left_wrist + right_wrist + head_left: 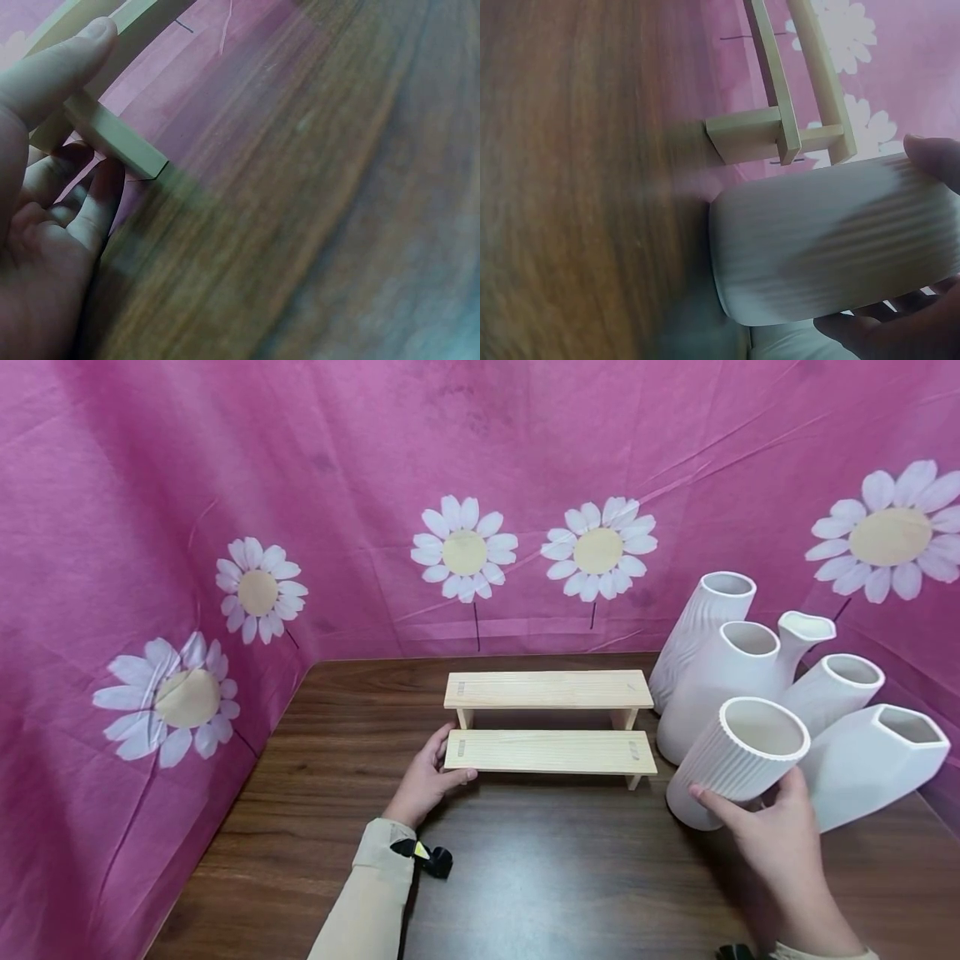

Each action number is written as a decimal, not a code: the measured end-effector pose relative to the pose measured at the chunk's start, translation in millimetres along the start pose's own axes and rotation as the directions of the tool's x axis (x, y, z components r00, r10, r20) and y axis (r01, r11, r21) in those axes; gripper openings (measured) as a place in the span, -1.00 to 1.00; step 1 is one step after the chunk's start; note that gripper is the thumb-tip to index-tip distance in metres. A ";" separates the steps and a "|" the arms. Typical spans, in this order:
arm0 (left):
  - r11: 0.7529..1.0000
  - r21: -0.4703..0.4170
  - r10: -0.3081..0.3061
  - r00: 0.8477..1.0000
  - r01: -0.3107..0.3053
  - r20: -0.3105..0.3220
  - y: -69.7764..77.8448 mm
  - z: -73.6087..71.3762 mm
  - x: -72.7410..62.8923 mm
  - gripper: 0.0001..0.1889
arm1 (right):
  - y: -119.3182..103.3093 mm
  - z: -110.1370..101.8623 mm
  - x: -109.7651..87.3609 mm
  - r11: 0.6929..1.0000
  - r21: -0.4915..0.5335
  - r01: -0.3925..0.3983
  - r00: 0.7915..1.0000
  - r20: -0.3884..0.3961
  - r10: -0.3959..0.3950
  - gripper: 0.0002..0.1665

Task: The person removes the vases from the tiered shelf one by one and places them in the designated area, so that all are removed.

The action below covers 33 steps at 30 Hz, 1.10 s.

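A pale wooden two-tier display stand (pixel 551 752) stands mid-table. At its left end, my left hand (pixel 429 781) holds the lower tier, thumb along the front edge and fingers behind. The left wrist view shows the thumb over the board and the fingers (pixel 101 202) curled beside the stand's leg (pixel 120 139). My right hand (pixel 780 827) grips a white ribbed vase (pixel 720 768) from the front right, thumb and fingers on opposite sides. In the right wrist view this vase (pixel 825 240) has its base at the tabletop, beside the stand (pixel 750 135).
Behind and right of the ribbed vase cluster several white vases: a tall wavy one (pixel 697 635), a smooth one (pixel 720 693), a flared-neck one (pixel 798 647), a slanted one (pixel 836 693) and an angular one (pixel 870 768). A pink daisy-patterned cloth (pixel 360 527) borders the brown wooden table (pixel 315 827).
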<state>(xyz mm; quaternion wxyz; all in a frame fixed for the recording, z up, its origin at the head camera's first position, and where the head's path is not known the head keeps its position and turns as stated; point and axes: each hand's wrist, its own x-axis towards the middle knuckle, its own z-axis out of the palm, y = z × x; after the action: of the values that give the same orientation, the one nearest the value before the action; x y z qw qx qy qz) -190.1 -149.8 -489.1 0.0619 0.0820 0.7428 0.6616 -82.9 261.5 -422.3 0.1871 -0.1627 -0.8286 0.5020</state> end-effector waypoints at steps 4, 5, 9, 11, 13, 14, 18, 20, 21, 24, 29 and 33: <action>1.000 -0.009 -0.013 1.000 0.013 -0.008 0.9 0.1 -1.3 0.03 | 2.1 0.2 0.6 1.000 0.009 -0.020 1.000 -0.003 0.020 -0.01; 1.000 -0.009 -0.013 1.000 0.013 -0.010 1.4 0.1 -1.7 0.03 | 2.4 0.0 0.7 1.000 0.008 -0.020 1.000 -0.002 0.020 -0.02; 1.000 -0.025 -0.013 1.000 0.013 -0.008 2.1 0.1 -2.9 0.01 | 3.4 0.0 1.0 1.000 -0.003 -0.009 1.000 -0.003 0.009 -0.03; 1.000 -0.028 -0.009 1.000 0.009 -0.008 1.8 -0.1 -3.7 0.00 | 3.9 0.5 1.7 1.000 -0.008 0.002 1.000 -0.002 -0.002 -0.04; 1.000 -0.028 -0.005 1.000 0.004 -0.009 1.5 -0.2 -4.2 -0.01 | 4.5 0.8 2.5 1.000 -0.015 0.014 1.000 0.000 -0.014 -0.03; 1.000 -0.028 -0.003 1.000 0.002 -0.010 1.9 -0.2 -4.7 -0.01 | 4.7 1.0 2.8 1.000 -0.020 0.018 1.000 0.000 -0.018 -0.03; 0.999 -0.040 0.014 1.000 -0.014 -0.009 1.9 -1.3 -5.8 -0.01 | 5.4 2.2 3.6 0.998 -0.029 0.056 0.998 0.013 -0.055 0.00; 0.999 -0.050 0.020 1.000 -0.020 -0.011 1.0 -1.8 -6.4 -0.01 | 5.5 2.5 3.9 0.995 -0.023 0.092 0.995 0.025 -0.092 0.01; 0.998 -0.053 0.023 1.000 -0.024 -0.012 0.2 -2.3 -6.6 -0.01 | 5.4 2.7 3.8 0.994 -0.019 0.110 0.994 0.031 -0.109 0.01; 0.998 -0.059 0.027 0.999 -0.028 -0.019 -1.3 -4.1 -7.8 -0.01 | 4.6 2.7 1.9 0.990 -0.004 0.143 0.989 0.042 -0.143 0.01; 0.999 -0.032 0.019 0.998 -0.021 -0.061 -1.0 -5.2 -11.8 -0.02 | -0.1 0.4 -4.5 0.989 0.058 0.133 0.988 0.068 -0.137 0.04; 1.000 0.014 0.016 0.994 -0.014 -0.111 1.9 -5.6 -16.2 -0.03 | -6.7 -1.6 -12.8 0.992 0.071 0.103 0.993 0.050 -0.107 0.09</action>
<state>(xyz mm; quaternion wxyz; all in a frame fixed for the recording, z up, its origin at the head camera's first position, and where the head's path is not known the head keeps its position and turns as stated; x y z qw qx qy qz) -175.4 -158.3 -486.8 0.0150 0.0512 0.7489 0.6606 -71.4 253.9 -417.5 0.1964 -0.0991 -0.8231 0.5235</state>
